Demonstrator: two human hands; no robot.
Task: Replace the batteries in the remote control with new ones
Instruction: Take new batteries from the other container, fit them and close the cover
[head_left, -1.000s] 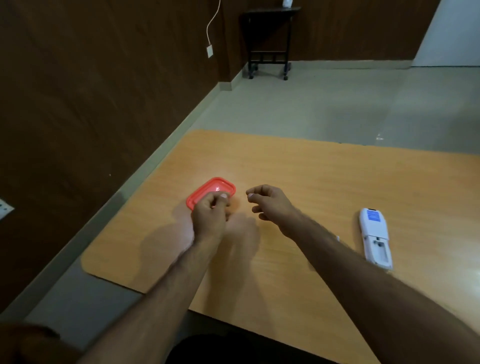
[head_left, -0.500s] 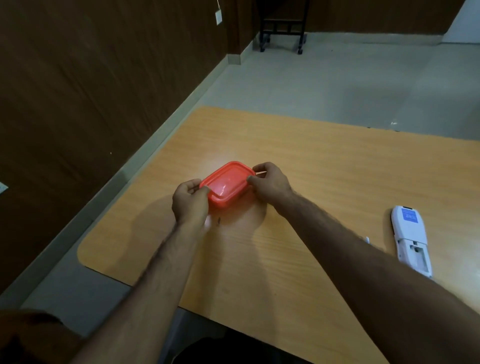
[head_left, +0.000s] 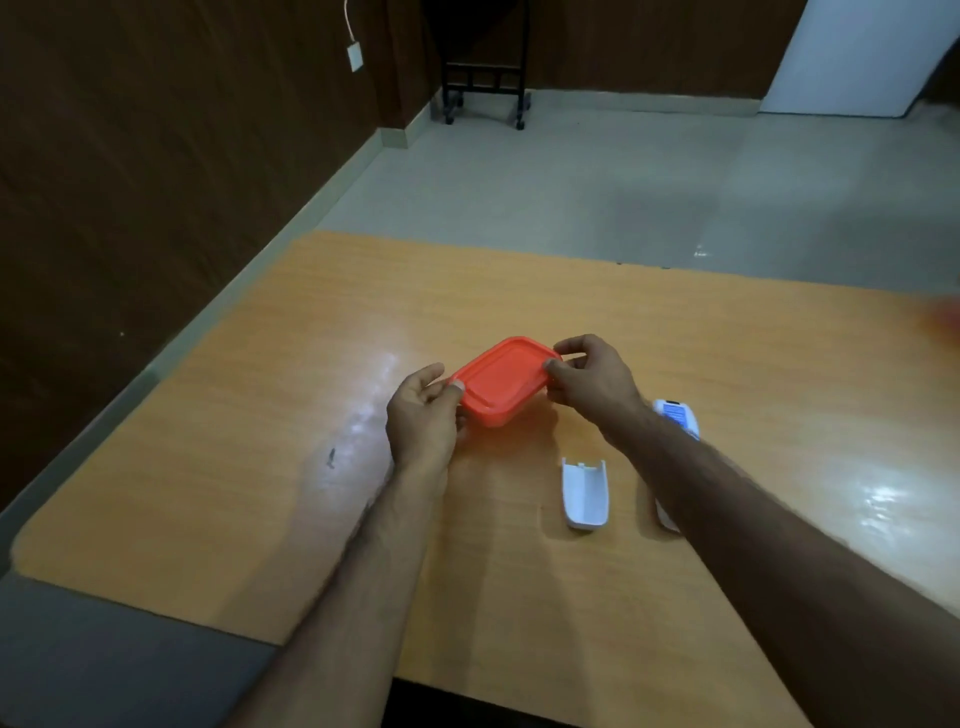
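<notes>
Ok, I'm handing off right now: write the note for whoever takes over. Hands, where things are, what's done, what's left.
Left hand grips the near-left end of the red container; right hand pinches its far-right corner. Lid on.
Remote control lies on the table to the right, mostly hidden under the right forearm. Battery cover lies off, inside up, just left of it.
Done: cover removed.
Left: probably open the container (contents unseen), fit new batteries, refit the cover. No batteries visible.

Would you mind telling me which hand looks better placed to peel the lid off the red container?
Probably the right hand: its fingertips pinch the far corner of the lid, ready to lift. The left hand grips the red container at its near end, suited to steadying it.
</notes>
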